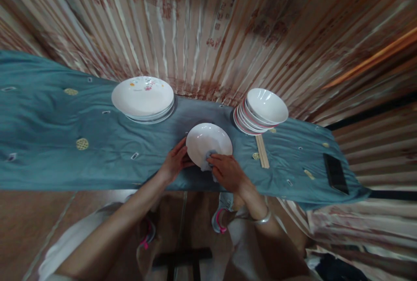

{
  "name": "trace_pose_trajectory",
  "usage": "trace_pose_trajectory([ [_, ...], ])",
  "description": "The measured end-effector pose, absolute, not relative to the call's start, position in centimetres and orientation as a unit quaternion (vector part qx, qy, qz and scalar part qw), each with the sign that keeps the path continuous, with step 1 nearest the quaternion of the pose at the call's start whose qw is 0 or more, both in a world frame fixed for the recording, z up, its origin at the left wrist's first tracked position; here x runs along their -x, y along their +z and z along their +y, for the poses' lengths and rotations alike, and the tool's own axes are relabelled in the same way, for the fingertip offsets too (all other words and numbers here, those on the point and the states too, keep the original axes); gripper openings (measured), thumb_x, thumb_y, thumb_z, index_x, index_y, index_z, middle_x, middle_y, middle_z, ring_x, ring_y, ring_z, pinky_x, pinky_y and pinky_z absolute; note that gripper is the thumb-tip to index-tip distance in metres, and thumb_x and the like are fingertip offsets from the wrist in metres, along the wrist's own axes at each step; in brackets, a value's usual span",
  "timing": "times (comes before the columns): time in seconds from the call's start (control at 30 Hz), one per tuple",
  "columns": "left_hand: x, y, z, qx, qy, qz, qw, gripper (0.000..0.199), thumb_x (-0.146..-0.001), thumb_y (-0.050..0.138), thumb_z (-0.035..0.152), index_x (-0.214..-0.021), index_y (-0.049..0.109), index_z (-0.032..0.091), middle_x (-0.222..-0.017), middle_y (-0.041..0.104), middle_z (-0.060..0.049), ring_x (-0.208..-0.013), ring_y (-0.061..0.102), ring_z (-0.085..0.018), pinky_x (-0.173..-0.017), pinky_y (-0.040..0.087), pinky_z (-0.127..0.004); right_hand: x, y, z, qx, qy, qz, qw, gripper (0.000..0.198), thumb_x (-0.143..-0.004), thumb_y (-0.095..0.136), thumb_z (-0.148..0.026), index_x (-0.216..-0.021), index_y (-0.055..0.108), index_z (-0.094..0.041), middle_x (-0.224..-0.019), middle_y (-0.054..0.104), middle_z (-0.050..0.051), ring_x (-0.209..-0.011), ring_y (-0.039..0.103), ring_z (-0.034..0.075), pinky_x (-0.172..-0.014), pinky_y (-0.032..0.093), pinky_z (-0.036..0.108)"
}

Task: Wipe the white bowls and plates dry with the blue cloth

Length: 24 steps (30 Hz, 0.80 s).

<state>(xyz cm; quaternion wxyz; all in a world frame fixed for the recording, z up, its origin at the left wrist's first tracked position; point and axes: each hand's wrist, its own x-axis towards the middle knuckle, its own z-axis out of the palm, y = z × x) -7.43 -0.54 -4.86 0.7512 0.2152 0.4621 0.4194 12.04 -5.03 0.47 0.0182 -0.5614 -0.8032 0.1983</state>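
Your left hand (pixel 174 160) steadies the white bowl (pixel 204 138) near the front edge of the surface (pixel 107 166); your right hand (pixel 229 172) holds a cloth (pixel 209 154) inside it. Wiping seems underway; whether the stacked bowls (pixel 264 108) are done can't be told.

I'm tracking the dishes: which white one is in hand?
The single bowl, nearest the person: the left hand holds its side, the right hand a cloth at its near rim. The stacked plates and stacked bowls farther back are untouched.

seemingly a home, by its patterned curtains (pixel 189 33) and printed tablecloth (pixel 107 142).
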Motion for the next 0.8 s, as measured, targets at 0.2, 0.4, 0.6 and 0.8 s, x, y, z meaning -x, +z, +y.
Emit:
trace_pose_trajectory([
  [0.2,7.3,-4.7,-0.5,-0.213,0.416,0.468,0.750,0.062,-0.092,0.062,0.024,-0.151,0.045,0.025,-0.094,0.077,-0.005,-0.080,0.075,-0.020,-0.073,0.065,-0.036,-11.7,-0.2,-4.9,0.540,0.203,-0.816,0.041,0.043,-0.091,0.045,-0.008,-0.127,0.068,-0.017,-0.137,0.065,0.013,-0.119,0.065,0.023,-0.103,0.046,0.040],
  [0.4,7.4,-4.7,-0.5,-0.218,0.414,0.467,0.750,0.059,-0.093,0.058,0.022,-0.151,0.046,0.025,-0.089,0.076,-0.004,-0.075,0.074,-0.017,-0.068,0.064,-0.031,-11.5,-1.2,-4.5,0.509,0.200,-0.833,0.081,0.047,-0.092,0.043,-0.006,-0.132,0.064,-0.017,-0.137,0.064,0.013,-0.119,0.064,0.023,-0.104,0.047,0.040],
  [0.6,7.3,-4.5,-0.6,-0.219,0.414,0.466,0.751,0.062,-0.091,0.063,0.024,-0.151,0.046,0.022,-0.087,0.076,-0.005,-0.070,0.072,-0.016,-0.061,0.061,-0.026,-11.2,-1.8,-4.1,0.495,0.210,-0.835,0.116,0.050,-0.091,0.042,-0.003,-0.137,0.061,-0.013,-0.142,0.061,0.015,-0.126,0.060,0.023,-0.112,0.043,0.042],
  [0.8,7.2,-4.1,-0.6,-0.215,0.420,0.466,0.749,0.064,-0.090,0.065,0.024,-0.151,0.047,0.021,-0.086,0.076,-0.004,-0.067,0.071,-0.015,-0.060,0.061,-0.026,-10.6,-1.7,-3.7,0.495,0.205,-0.836,0.117,0.051,-0.091,0.042,-0.002,-0.138,0.059,-0.011,-0.144,0.058,0.017,-0.129,0.057,0.022,-0.114,0.041,0.042],
])
